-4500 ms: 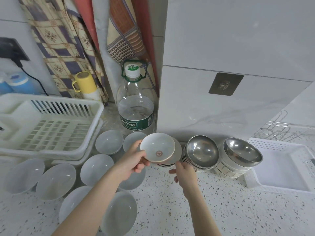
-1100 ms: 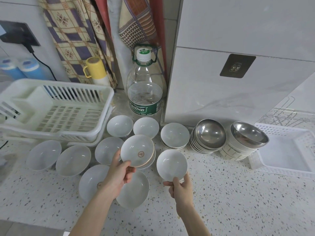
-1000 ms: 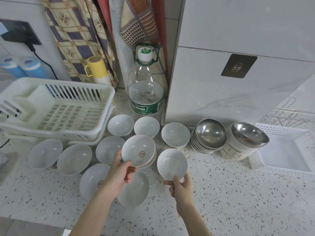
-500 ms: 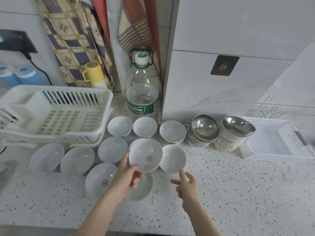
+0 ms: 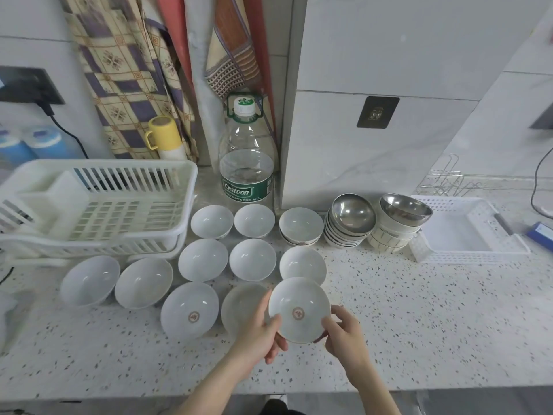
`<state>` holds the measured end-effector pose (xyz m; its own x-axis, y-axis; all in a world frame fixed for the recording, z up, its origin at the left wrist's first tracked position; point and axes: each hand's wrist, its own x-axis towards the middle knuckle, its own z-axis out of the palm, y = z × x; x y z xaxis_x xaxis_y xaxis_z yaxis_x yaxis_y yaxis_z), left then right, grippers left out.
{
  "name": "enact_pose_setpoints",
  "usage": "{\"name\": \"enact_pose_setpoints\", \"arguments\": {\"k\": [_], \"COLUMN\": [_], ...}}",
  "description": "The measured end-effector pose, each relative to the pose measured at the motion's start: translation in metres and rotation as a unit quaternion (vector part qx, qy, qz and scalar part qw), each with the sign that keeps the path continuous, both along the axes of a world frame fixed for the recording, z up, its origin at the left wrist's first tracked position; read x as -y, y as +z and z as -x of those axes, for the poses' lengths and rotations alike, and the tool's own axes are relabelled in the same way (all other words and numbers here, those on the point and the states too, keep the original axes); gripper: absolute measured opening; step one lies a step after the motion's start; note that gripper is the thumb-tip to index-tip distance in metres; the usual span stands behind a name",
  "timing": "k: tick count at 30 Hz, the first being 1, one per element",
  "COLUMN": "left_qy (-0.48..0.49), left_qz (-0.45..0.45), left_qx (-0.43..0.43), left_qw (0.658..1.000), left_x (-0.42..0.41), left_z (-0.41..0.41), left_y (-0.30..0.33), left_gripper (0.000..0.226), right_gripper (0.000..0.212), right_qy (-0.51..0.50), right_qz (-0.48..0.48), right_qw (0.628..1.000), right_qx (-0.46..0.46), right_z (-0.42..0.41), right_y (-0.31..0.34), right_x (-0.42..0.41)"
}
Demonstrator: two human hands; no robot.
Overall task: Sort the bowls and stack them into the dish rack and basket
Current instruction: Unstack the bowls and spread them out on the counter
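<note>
1. My left hand point(image 5: 263, 333) and right hand point(image 5: 344, 333) pinched one small bowl point(image 5: 299, 310) by its rim.
2. The dish rack point(image 5: 98, 205) sat at ten o'clock (nearer my left hand).

Beyond the fingers point(image 5: 270, 324), the white bowls point(image 5: 253, 263) look like glossy glazed ceramic. Farther right, the steel bowls point(image 5: 353, 215) shine like polished metal. The dish rack point(image 5: 98, 211) and basket point(image 5: 466, 229) are smooth white plastic; the table point(image 5: 419, 324) is speckled stone.
</note>
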<state>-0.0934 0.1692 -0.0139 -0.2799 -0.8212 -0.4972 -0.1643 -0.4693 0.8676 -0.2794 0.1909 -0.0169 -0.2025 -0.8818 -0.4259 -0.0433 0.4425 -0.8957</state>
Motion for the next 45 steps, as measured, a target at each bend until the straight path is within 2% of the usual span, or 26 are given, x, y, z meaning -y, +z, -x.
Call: {"name": "enact_pose_setpoints", "arguments": {"k": [5, 14, 21, 26, 33, 41, 45], "left_qy": [-0.002, -0.152, -0.193, -0.211, -0.222, -0.225, -0.237], "left_qz": [0.000, 0.080, 0.135, 0.140, 0.135, 0.142, 0.131], "left_qx": [-0.003, 0.053, 0.189, 0.266, 0.335, 0.369, 0.379], "left_qw": [1.000, 0.984, 0.953, 0.930, 0.906, 0.891, 0.885], "left_x": [-0.003, -0.007, -0.006, -0.005, -0.003, 0.000, 0.004], "left_z": [0.010, 0.018, 0.020, 0.019, 0.019, 0.021, 0.021], "left_y": [-0.005, -0.006, -0.009, -0.011, -0.013, -0.014, -0.010], "left_gripper": [0.066, 0.099, 0.093, 0.109, 0.106, 0.107, 0.092], "right_gripper": [0.020, 0.015, 0.015, 0.016, 0.021, 0.027, 0.031], "right_qy": [-0.008, 0.014, 0.033, 0.056, 0.079, 0.083, 0.113], "right_qz": [-0.017, -0.024, -0.058, -0.078, -0.109, -0.127, -0.177], "right_qw": [0.998, 0.991, 0.987, 0.983, 0.982, 0.984, 0.972], "right_qx": [-0.059, -0.131, -0.145, -0.155, -0.131, -0.098, -0.107], "right_z": [0.004, 0.013, 0.013, 0.012, 0.010, 0.011, 0.017], "right_y": [-0.003, -0.010, -0.017, -0.021, -0.026, -0.025, -0.017], "right_x": [-0.008, -0.016, -0.020, -0.017, -0.009, -0.003, -0.001]}}
